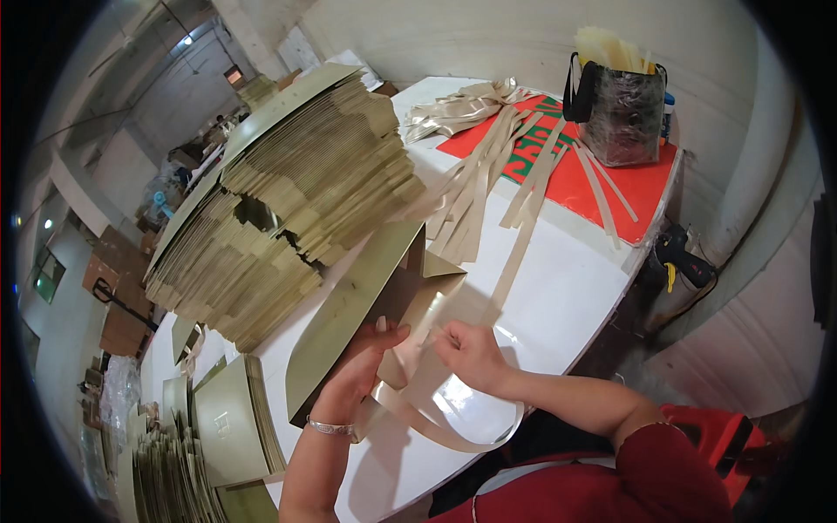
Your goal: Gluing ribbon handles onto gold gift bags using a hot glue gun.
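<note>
An open gold paperboard bag or box [353, 307] lies tilted on the white table in front of me. My left hand [369, 356] is at its open side, thumb and fingers pinching a beige satin ribbon [438, 435]. The ribbon's loose length curves in a loop over the table's near edge. Just to the right, my right hand [472, 356] is closed in a fist beside the bag. It appears to grip part of the ribbon between the hands, though its fingers hide most of that part.
Tall stacks of flat gold board pieces [314, 170] stand at the left. More gold pieces [229, 418] are nearer. Cut ribbons [484, 183] lie across the table [556, 281] and a red sheet [614, 189]. A black bag of glue sticks [621, 118] stands behind; a glue gun [683, 255] hangs right.
</note>
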`<state>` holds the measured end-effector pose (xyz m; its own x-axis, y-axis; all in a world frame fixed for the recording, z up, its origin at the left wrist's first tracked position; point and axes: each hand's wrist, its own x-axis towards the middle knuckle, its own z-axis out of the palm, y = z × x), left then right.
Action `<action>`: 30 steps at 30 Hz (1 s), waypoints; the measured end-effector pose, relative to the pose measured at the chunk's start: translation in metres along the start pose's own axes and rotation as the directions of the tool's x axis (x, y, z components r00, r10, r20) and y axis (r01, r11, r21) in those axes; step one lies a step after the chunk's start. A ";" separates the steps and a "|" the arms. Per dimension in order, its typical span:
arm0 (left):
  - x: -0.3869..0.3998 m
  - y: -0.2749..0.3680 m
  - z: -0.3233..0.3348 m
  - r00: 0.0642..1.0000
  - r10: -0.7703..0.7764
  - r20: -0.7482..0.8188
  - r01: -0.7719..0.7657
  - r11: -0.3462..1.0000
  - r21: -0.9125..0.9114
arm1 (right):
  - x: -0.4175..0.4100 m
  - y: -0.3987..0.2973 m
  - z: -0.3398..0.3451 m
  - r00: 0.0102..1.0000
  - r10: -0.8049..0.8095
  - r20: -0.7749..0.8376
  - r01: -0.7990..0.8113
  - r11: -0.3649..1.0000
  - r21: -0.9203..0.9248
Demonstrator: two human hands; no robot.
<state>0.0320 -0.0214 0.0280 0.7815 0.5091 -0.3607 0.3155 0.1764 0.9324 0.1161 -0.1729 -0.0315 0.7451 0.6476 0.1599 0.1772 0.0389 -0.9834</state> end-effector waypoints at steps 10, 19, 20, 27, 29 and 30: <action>-0.012 -0.004 0.010 0.999 0.052 0.005 -0.052 0.997 0.055 | -0.012 -0.014 -0.003 0.901 0.376 0.218 -0.429 0.847 0.314; -0.012 -0.008 0.005 0.976 -0.136 0.171 0.100 0.973 0.206 | -0.013 -0.011 -0.004 0.826 0.457 0.331 -0.529 0.830 0.175; -0.010 -0.011 0.003 0.982 -0.116 0.146 0.087 0.977 0.193 | -0.013 -0.011 -0.004 0.825 0.458 0.332 -0.530 0.830 0.174; -0.009 -0.017 0.000 0.981 -0.126 0.147 0.125 0.992 0.015 | -0.023 0.002 0.007 0.902 0.339 0.266 -0.406 0.875 0.263; -0.005 -0.022 -0.006 0.987 -0.125 0.098 0.115 0.988 0.105 | -0.025 0.009 0.010 0.960 0.199 0.196 -0.233 0.959 0.165; -0.007 -0.019 -0.007 0.987 -0.127 0.096 0.117 0.988 0.102 | -0.024 0.002 0.008 0.944 0.244 0.221 -0.283 0.944 0.167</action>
<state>0.0168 -0.0229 0.0136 0.7832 0.3990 -0.4769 0.4581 0.1483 0.8764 0.0933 -0.1822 -0.0384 0.6047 0.7890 -0.1084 -0.1511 -0.0199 -0.9883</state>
